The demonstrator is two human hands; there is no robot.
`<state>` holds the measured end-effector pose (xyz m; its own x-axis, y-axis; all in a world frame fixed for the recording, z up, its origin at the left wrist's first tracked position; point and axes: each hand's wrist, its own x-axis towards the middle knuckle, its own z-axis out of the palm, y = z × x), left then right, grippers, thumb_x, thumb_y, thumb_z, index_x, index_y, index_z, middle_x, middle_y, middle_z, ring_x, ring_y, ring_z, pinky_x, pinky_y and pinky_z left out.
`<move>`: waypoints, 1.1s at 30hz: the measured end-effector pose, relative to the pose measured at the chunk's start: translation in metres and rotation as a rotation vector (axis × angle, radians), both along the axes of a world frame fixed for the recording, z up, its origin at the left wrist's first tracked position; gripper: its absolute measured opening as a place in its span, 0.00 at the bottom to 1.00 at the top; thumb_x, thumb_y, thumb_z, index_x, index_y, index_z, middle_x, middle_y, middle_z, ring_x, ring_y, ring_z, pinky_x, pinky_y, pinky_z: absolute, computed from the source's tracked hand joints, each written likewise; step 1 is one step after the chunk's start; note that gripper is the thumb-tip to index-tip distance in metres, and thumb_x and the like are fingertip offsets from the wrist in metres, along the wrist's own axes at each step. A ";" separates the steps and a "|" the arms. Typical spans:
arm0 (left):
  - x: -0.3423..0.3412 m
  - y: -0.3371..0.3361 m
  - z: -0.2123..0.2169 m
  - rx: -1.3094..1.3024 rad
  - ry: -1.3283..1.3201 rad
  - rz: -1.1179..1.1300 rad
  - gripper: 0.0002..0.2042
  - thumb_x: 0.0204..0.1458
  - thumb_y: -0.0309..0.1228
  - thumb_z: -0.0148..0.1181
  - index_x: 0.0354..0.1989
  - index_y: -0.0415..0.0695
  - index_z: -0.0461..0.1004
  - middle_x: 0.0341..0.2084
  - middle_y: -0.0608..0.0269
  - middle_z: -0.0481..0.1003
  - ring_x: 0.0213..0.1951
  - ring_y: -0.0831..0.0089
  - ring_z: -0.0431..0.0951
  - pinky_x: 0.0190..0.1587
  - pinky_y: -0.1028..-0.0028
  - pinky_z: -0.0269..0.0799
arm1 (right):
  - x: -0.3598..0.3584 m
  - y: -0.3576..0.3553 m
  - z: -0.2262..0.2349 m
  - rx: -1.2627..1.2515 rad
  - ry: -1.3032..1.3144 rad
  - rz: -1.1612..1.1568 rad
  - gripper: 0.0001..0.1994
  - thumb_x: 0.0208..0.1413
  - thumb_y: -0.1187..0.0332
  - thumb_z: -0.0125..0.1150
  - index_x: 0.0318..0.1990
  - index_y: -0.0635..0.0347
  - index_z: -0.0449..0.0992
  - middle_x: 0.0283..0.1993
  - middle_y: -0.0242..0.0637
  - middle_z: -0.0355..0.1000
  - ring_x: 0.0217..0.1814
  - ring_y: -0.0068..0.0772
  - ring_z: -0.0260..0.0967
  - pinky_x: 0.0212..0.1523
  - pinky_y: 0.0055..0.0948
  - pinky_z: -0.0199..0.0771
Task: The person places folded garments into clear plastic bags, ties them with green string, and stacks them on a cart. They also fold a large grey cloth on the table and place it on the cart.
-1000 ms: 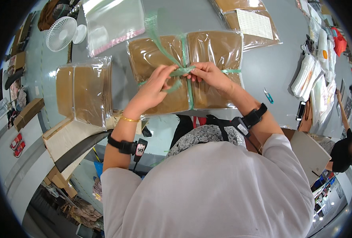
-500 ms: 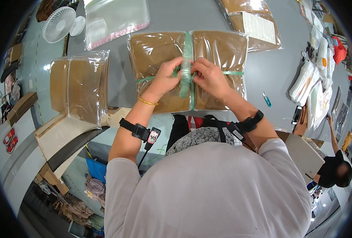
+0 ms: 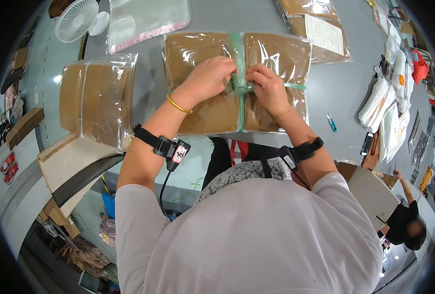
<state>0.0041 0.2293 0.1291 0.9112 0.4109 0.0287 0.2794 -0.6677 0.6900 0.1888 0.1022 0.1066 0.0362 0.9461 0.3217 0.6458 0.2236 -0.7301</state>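
Note:
A bundle of brown sheets in clear plastic bags [image 3: 198,45] lies on the grey table in front of me. Green plastic strapping [image 3: 242,110] crosses it both lengthwise and sideways. At the crossing, my left hand [image 3: 212,76] closes its fingers on the strapping from the left. My right hand [image 3: 269,88] pinches the strapping just to the right, its thumb and forefinger near the knot-like bunch. The fingertips are partly hidden by the hands and the green plastic.
Another bagged brown stack [image 3: 104,98] is at the left. Clear bags [image 3: 149,22] and a white fan [image 3: 77,20] lie beyond. Small teal snips [image 3: 331,122] rest at the right, near white plastic packs [image 3: 374,100]. Another person [image 3: 406,223] is at the far right.
Both hands have stayed at the strap crossing. The loose green strip that hung between them is now bunched at the crossing, and my left hand has turned over, its back upward.

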 end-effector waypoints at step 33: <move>-0.193 -0.256 -0.031 -1.143 -0.825 1.339 0.56 0.36 0.53 0.77 0.66 0.29 0.51 0.58 0.43 0.66 0.60 0.61 0.67 0.60 0.67 0.65 | 0.044 -0.055 0.069 -0.802 0.432 -0.125 0.42 0.65 0.35 0.37 0.75 0.58 0.45 0.78 0.44 0.43 0.79 0.43 0.41 0.76 0.45 0.44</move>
<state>-0.1884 -0.0268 0.0986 -0.0533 0.8499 -0.5243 -0.4228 0.4564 0.7829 0.2332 0.0471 0.1759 0.1175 0.8611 -0.4946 0.2661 -0.5071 -0.8197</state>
